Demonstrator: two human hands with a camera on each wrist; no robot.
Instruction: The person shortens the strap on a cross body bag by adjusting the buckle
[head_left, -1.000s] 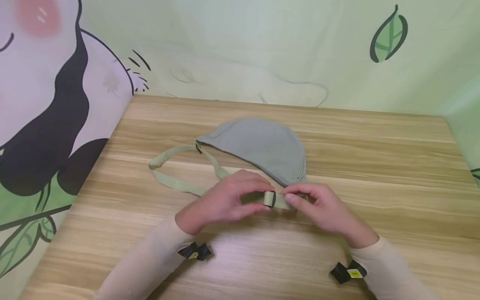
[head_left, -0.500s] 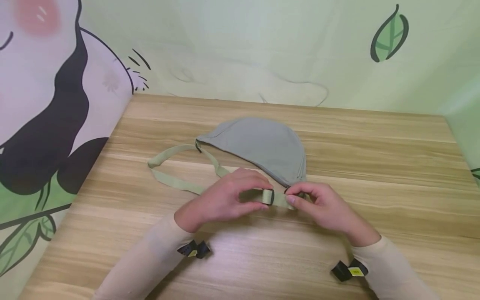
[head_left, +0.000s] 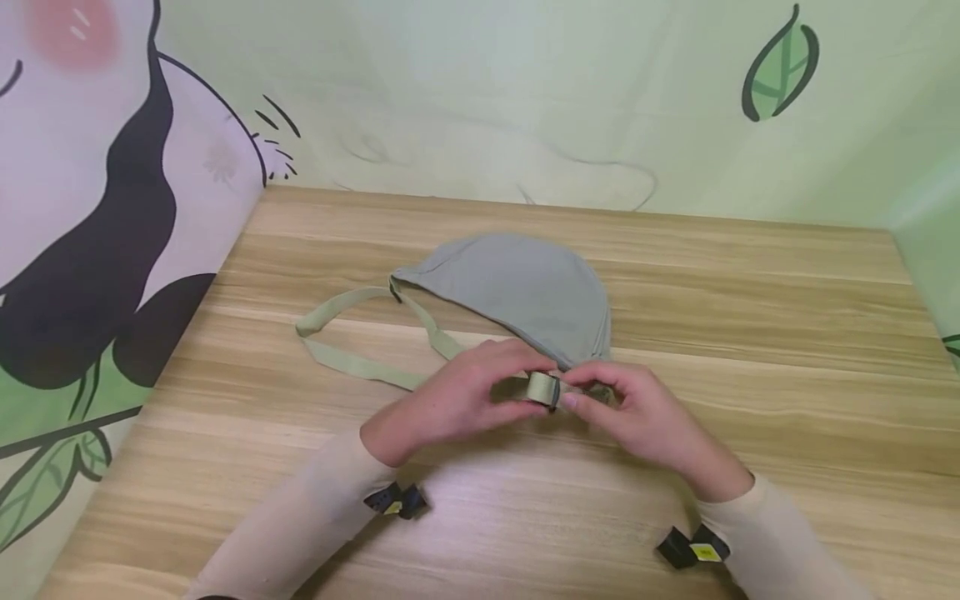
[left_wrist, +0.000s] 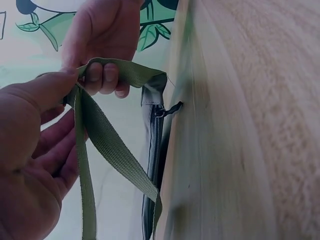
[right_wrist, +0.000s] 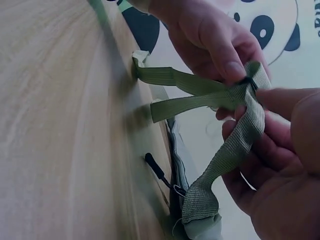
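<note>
A grey half-moon waist bag (head_left: 517, 292) lies on the wooden table, its zipped edge toward me. A light green webbing strap (head_left: 345, 360) runs from its left corner in a loop and back to its right corner. My left hand (head_left: 465, 392) pinches a black strap slider (head_left: 556, 392) between thumb and fingers, with a fold of webbing (head_left: 540, 389) bulging on its left side. Right beside it, my right hand (head_left: 637, 412) pinches the strap between thumb and index finger. In the right wrist view, the strap held by the hands is raised off the table, and a black zipper pull (right_wrist: 155, 165) hangs below.
The wooden table (head_left: 750, 333) reaches back to a pale green wall (head_left: 465, 100) with leaf and panda drawings. A wall with a large panda (head_left: 150, 208) borders the left side. Small black wrist devices (head_left: 693, 547) sit on the sleeves.
My left hand has shifted slightly right with the slider, and my right hand slightly left. Their fingertips are closer together, with less strap showing between them. The bag stays in place.
</note>
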